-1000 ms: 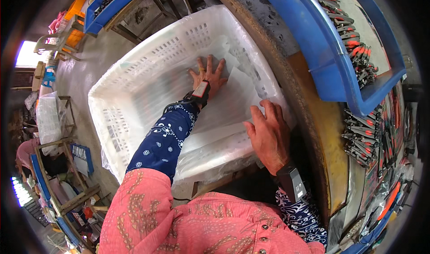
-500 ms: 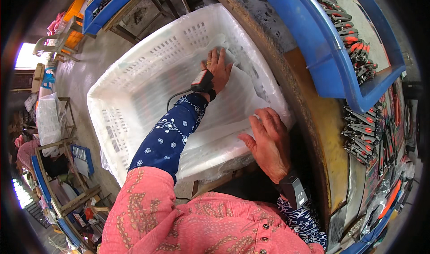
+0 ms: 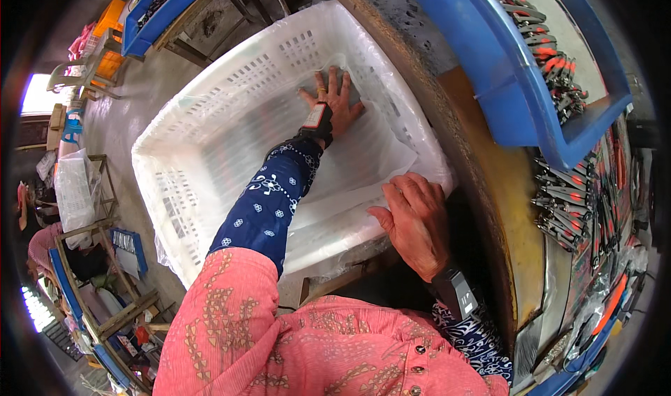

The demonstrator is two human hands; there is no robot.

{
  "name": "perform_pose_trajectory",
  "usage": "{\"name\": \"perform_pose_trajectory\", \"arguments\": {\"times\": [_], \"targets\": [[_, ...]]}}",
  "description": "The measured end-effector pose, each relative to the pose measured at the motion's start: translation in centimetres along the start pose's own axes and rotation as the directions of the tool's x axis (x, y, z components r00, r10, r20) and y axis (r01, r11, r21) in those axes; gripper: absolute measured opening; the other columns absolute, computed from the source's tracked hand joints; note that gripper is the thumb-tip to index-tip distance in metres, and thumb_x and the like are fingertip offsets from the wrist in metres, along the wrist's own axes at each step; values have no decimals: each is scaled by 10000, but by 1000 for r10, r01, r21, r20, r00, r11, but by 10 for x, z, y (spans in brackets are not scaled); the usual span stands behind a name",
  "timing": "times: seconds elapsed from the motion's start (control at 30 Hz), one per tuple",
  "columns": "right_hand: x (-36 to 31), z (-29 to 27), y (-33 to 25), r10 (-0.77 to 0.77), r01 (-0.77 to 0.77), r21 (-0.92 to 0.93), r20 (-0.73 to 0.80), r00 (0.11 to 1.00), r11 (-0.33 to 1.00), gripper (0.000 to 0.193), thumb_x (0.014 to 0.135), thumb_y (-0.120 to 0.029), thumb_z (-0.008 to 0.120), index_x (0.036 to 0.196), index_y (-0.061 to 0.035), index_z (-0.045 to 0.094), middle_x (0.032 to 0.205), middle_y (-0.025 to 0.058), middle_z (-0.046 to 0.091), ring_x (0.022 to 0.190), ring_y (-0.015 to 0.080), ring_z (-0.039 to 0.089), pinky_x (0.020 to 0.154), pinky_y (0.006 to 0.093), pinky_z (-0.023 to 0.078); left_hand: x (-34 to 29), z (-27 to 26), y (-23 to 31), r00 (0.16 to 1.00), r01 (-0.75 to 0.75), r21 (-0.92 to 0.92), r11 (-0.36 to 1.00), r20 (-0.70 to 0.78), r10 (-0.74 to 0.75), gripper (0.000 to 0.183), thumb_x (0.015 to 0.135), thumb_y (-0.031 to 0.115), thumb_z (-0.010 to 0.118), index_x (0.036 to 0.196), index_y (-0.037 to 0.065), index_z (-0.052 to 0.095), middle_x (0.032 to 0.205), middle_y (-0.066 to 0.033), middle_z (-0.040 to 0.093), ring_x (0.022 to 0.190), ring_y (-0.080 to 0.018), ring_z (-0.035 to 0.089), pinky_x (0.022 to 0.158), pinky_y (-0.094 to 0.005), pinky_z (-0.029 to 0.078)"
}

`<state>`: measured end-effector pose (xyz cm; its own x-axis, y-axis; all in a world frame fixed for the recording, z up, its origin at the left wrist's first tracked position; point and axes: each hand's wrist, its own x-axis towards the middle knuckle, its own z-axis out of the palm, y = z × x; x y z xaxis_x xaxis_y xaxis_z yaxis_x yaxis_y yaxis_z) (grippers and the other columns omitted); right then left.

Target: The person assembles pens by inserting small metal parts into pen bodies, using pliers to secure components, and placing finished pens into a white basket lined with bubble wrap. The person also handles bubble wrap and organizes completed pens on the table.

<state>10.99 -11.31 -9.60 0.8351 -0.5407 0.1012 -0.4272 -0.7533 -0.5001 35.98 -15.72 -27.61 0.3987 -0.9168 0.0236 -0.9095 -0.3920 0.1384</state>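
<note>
Single head-worn fisheye view: looks from above the near side of the white basket, steeply downward into it, close-range; basket central.

White rectangular plastic basket in ctr, clear plastic-film liner inside. Left hand in basket's far-right part; right hand at near-right corner. Brown-edged desk to right, w/ blue plastic tray holding black-and-red tools.

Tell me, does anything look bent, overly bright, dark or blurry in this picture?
Head view: the workbench edge bows, and the picture's rim fades to black; the bright opening at far left is blown out; deep shadow fills the gap beside the white basket; the left hand and right hand look fairly sharp.
</note>
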Motion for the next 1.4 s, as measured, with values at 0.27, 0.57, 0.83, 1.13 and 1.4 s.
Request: {"name": "perform_pose_trajectory", "arguments": {"times": [0.27, 0.57, 0.83, 1.13, 1.4], "targets": [[-3, 6, 3, -80, 84, 24, -138, 987, 996, 284, 796, -258, 719, 883, -32, 571, 922, 100, 555, 976, 296, 535, 826, 423, 392, -34, -6, 3, 996, -10, -222, 975, -86, -9, 730, 893, 362, 600, 1456, 5, 303, 1535, -219, 260, 1395, -419, 303, 1061, -669, 251], [-5, 3, 2, -60, 61, 7, -69, 996, 998, 341, 810, -208, 718, 1060, 3, 623, 1054, 130, 612, 1031, 331, 560, 886, 447, 403, -102, -13, 41, 977, -190, -449, 873, -2, 211, 934, 820, 448, 682, 1471, -43, 226, 1543, -268, 201, 1441, -441, 169, 1146, -605, 133], [-3, 8, 5, -98, 99, -5, -129, 987, 995, 316, 810, -254, 704, 973, -3, 598, 981, 112, 585, 1009, 304, 545, 864, 443, 387, -102, 4, 34, 915, -379, -242, 893, 47, 401, 1061, 753, 597, 683, 1489, -12, 224, 1562, -247, 171, 1437, -496, 111, 1085, -723, 85], [-5, 4, 5, -51, 50, -7, -55, 997, 999, 241, 836, -171, 682, 1002, -4, 629, 1000, 117, 628, 995, 313, 578, 878, 440, 402, -99, -1, 34, 923, -335, -231, 914, 114, 367, 1006, 761, 514, 713, 1488, 2, 241, 1563, -230, 182, 1448, -450, 141, 1095, -706, 84], [-2, 9, 6, -110, 105, -40, -149, 983, 994, 226, 824, -219, 691, 894, -25, 598, 907, 102, 581, 967, 286, 561, 845, 428, 389, -90, 8, 42, 952, -302, -371, 878, -77, 295, 1023, 763, 528, 705, 1465, -59, 248, 1549, -260, 199, 1459, -410, 153, 1117, -669, 99]]}}
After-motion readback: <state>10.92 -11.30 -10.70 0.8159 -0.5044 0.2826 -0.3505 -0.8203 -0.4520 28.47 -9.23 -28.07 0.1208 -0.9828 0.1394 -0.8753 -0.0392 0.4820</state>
